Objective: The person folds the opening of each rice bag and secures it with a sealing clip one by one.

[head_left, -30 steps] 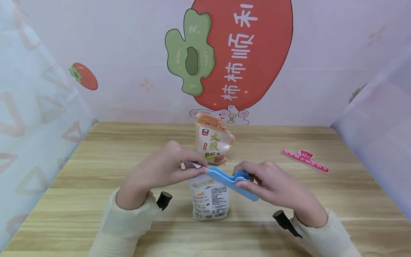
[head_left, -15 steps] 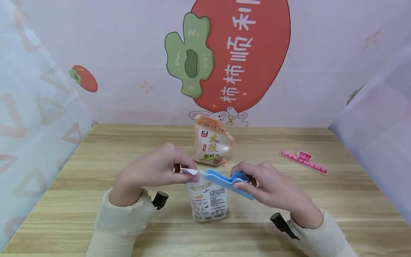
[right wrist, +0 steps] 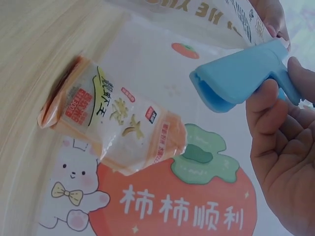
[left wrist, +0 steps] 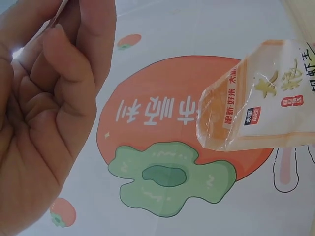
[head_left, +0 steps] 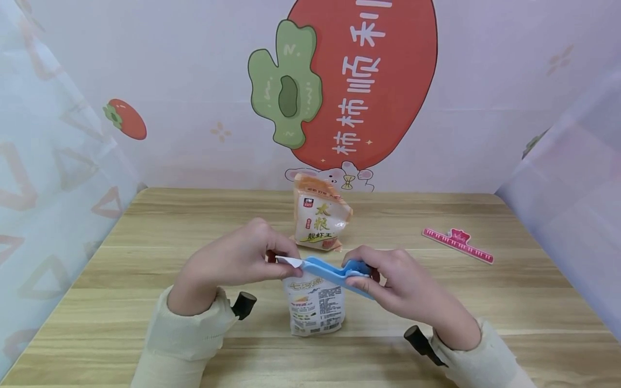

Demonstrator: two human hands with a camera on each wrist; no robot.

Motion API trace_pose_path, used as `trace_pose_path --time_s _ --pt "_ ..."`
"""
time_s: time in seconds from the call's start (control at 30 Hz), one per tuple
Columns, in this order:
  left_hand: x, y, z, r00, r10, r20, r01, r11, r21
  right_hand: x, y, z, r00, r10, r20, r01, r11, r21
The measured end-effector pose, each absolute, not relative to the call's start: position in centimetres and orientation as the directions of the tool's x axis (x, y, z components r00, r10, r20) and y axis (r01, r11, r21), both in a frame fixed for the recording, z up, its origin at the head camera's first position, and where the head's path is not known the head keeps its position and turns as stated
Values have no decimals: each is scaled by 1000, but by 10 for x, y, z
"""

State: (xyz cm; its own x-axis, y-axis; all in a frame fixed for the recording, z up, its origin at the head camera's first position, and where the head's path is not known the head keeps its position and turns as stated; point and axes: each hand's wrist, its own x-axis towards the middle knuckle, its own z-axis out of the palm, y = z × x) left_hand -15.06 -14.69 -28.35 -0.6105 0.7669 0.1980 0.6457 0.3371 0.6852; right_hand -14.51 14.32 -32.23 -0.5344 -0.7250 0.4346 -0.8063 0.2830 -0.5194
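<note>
A white printed bag (head_left: 316, 315) stands upright on the wooden table. Its top left corner is pinched between thumb and fingers of my left hand (head_left: 237, 257), and a white flap of the edge sticks out there. From the right, my right hand (head_left: 405, 285) grips the handles of a light blue bag clip (head_left: 324, 272). The clip lies slanted across the bag's top edge, its left end right at the left fingertips. The right wrist view shows the near end of the clip (right wrist: 241, 73) with its jaws slightly apart. The left wrist view shows mostly my left palm (left wrist: 44, 113).
Behind the white bag stands an orange and white rice bag (head_left: 321, 218). A pink bag clip (head_left: 458, 245) with a piano-key pattern lies on the right of the table (head_left: 107, 323). A printed backdrop (head_left: 194, 64) rises at the table's far edge.
My left hand has moved left and slightly down with the bag's corner. My right hand has brought the blue clip left along the bag's top, up to the left fingertips.
</note>
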Motion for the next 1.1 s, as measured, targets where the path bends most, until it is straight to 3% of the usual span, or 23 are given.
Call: trace_pose_path --time_s 0.3,0.8,1.1 --pt "-156 -148 -287 -616 767 180 591 299 749 -142 138 -324 -508 -700 502 -838 264 -478" --pt "-156 -144 -285 -605 772 196 625 307 718 -137 128 -322 -473 -667 575 -872 260 -415" --pt "-155 -145 -286 -602 776 188 619 305 724 -136 125 -320 -494 -667 557 -856 264 -444"
